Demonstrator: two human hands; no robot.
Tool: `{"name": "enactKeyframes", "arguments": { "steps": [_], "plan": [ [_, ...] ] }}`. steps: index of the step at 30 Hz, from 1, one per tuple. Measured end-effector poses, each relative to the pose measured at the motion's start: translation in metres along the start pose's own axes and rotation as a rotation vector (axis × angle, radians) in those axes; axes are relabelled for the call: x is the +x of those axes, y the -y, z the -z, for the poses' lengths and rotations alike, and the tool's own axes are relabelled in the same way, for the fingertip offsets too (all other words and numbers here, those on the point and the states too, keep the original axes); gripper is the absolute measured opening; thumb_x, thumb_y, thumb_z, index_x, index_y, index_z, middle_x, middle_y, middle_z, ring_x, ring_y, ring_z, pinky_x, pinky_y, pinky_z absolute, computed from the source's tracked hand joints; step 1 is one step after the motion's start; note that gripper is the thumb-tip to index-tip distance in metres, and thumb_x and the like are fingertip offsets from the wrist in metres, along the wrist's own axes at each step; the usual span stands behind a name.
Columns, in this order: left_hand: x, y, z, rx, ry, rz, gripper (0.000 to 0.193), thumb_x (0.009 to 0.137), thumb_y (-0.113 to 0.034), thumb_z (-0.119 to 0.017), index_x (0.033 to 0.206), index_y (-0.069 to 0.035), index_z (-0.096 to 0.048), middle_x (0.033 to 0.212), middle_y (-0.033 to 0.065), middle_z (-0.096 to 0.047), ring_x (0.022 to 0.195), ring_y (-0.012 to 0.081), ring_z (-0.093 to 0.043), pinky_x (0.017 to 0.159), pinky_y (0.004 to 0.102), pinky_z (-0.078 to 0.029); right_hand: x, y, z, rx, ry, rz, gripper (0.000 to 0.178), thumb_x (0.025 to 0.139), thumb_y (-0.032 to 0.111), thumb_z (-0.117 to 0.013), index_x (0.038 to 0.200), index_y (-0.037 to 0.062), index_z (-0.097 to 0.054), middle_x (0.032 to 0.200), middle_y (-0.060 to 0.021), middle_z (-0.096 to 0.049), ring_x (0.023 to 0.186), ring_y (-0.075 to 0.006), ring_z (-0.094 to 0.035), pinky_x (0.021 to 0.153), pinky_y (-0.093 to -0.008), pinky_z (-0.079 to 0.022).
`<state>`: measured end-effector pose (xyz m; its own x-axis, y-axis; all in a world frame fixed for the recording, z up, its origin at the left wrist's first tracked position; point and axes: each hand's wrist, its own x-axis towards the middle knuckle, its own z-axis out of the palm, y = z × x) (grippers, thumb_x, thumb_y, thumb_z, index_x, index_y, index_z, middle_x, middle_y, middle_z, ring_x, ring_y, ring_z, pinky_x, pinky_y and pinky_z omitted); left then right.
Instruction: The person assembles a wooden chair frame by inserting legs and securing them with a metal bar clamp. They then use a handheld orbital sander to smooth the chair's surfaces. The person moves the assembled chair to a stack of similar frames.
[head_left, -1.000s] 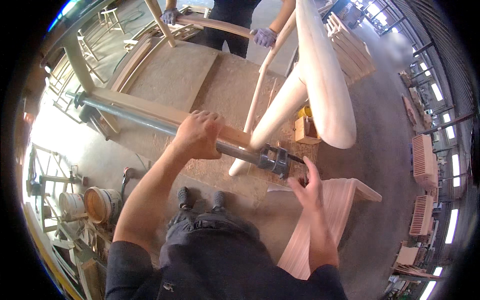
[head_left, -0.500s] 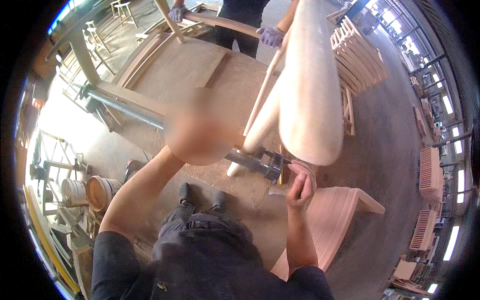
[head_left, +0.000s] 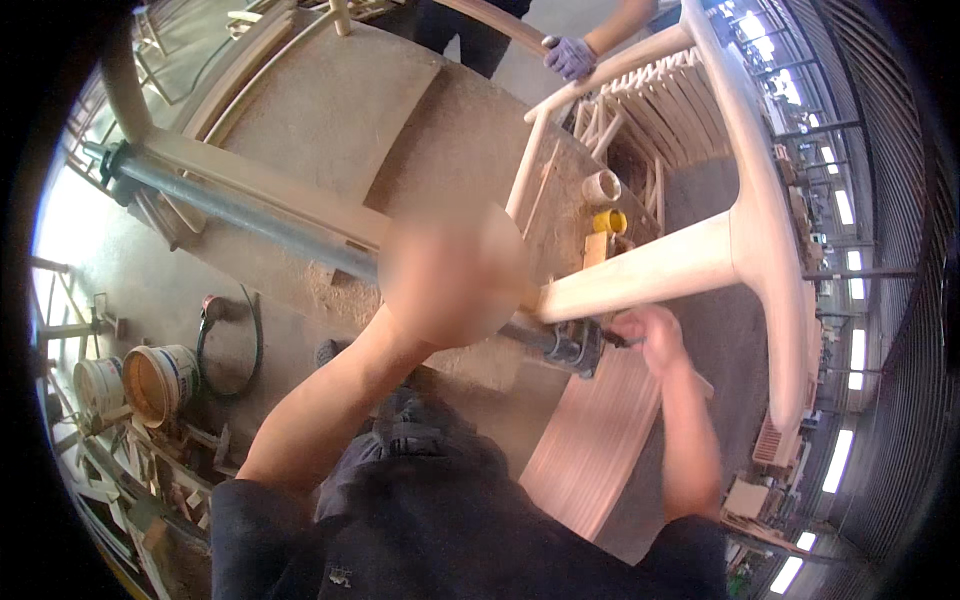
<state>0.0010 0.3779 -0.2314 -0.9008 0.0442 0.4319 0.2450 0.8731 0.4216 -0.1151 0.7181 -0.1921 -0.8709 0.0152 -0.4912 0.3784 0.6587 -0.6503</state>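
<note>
Half-curled, the right hand [head_left: 655, 338] meets the dark screw handle [head_left: 620, 340] at the near end of a steel pipe clamp [head_left: 250, 225]; its fingers bend inward, but blur hides whether they close fully around it. Blur also covers the left hand [head_left: 455, 275], which lies over the clamp and the wooden rail beside it, so how far open it is and what it holds cannot be told.

Slanting from upper left to centre, the clamp runs alongside the pale wooden rail [head_left: 270, 190] of a chair frame [head_left: 640, 268]. Its dark head [head_left: 575, 348] sits at the lower end of a thick tapered member, which widens to the right into a long curved crosspiece [head_left: 765, 250].

Beyond is a dusty workbench [head_left: 310, 130], bearing a yellow container [head_left: 610, 222] and, just behind it, a whitish tub [head_left: 602, 187]. Across the bench, a co-worker's gloved hand [head_left: 570, 58] is close to the frame's upper bar. Below the right hand lies a broad pinkish board [head_left: 590, 440]; buckets [head_left: 160, 380] stand at lower left, near a black hose [head_left: 255, 370].
</note>
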Motion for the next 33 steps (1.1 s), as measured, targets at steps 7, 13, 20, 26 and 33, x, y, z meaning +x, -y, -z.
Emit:
{"name": "enactKeyframes", "arguments": {
  "steps": [7, 13, 20, 26, 33],
  "plan": [
    [0.0, 0.005, 0.011, 0.04, -0.016, -0.022, 0.026, 0.069, -0.024, -0.07, 0.088, -0.007, -0.066, 0.089, 0.0112, -0.064, 0.09, 0.0295, -0.062, 0.082, 0.0403, -0.047, 0.005, -0.008, -0.029, 0.168, -0.24, -0.026, 0.038, 0.098, 0.034, -0.054, 0.109, -0.0017, -0.064, 0.086, -0.0133, -0.072, 0.085, -0.0201, -0.065, 0.069, -0.0285, -0.044],
    [-0.011, 0.01, 0.013, 0.111, 0.057, -0.02, 0.032, 0.073, -0.026, -0.067, 0.099, -0.007, -0.069, 0.093, 0.0085, -0.066, 0.094, 0.0245, -0.062, 0.083, 0.0375, -0.045, 0.01, -0.059, -0.068, 0.022, -0.62, 0.518, 0.042, 0.098, 0.02, -0.065, 0.122, -0.0044, -0.041, 0.104, -0.0159, -0.054, 0.09, -0.0215, -0.057, 0.084, -0.0376, -0.05],
    [-0.008, 0.0, 0.007, 0.216, 0.251, -0.023, 0.033, 0.074, -0.028, -0.067, 0.095, -0.003, -0.068, 0.091, 0.0099, -0.064, 0.091, 0.0246, -0.061, 0.079, 0.0362, -0.042, 0.042, -0.103, -0.024, -0.425, -0.689, 0.555, 0.021, 0.088, -0.002, -0.051, 0.105, -0.0021, -0.038, 0.09, -0.0118, -0.047, 0.081, -0.0213, -0.06, 0.074, -0.0325, -0.051],
    [-0.017, 0.004, 0.007, 0.014, -0.017, -0.04, 0.036, 0.073, -0.027, -0.068, 0.1, -0.003, -0.066, 0.093, 0.0091, -0.063, 0.093, 0.0257, -0.06, 0.081, 0.0364, -0.043, 0.045, -0.058, -0.01, -0.348, -0.182, 0.38, 0.026, 0.086, 0.003, -0.058, 0.108, 0.0011, -0.045, 0.098, -0.01, -0.048, 0.088, -0.0203, -0.05, 0.083, -0.0341, -0.045],
    [-0.115, 0.051, 0.058, -0.578, -0.335, 0.146, 0.053, 0.075, -0.026, -0.083, 0.118, -0.004, -0.061, 0.122, 0.014, -0.063, 0.114, 0.0332, -0.058, 0.1, 0.0448, -0.046, 0.02, -0.114, -0.066, 0.936, -0.411, 0.158, 0.039, 0.101, 0.048, -0.054, 0.113, 0.0107, -0.053, 0.089, -0.0011, -0.051, 0.08, -0.0147, -0.048, 0.072, -0.0301, -0.043]
  ]
}}
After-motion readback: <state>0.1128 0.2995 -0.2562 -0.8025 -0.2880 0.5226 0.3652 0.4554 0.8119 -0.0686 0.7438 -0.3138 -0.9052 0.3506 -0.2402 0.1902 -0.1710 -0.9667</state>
